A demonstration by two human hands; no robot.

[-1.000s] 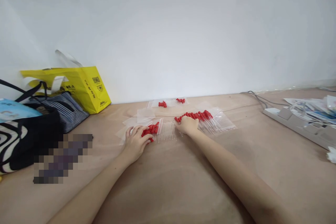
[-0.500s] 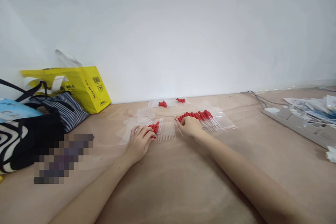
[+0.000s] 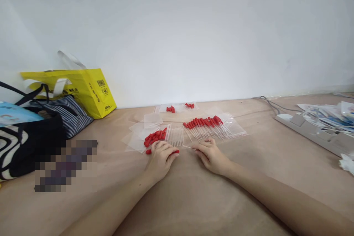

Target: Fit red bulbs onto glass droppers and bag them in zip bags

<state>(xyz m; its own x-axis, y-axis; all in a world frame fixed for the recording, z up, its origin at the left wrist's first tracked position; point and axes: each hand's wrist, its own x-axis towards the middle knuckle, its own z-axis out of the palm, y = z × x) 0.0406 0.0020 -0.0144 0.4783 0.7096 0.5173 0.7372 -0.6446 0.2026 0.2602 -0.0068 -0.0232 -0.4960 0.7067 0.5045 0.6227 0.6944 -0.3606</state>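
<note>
My left hand pinches a small red piece between thumb and forefinger. Just beyond it, several loose red pieces lie on clear plastic bags. My right hand holds a thin clear stick, its tip pointing left at the red piece, with a gap between the two. Past my hands, a row of bare clear sticks lies beside the red pieces. To the right of that row, red-topped sticks lie side by side on clear bags.
More red pieces on a bag lie near the wall. At the left are a yellow bag, a striped pouch and a black bag. A white power strip and papers are on the right.
My left hand has moved right and nearer with a red piece in its fingers. My right hand has come back from the red-topped row, holding a stick that now points left.
</note>
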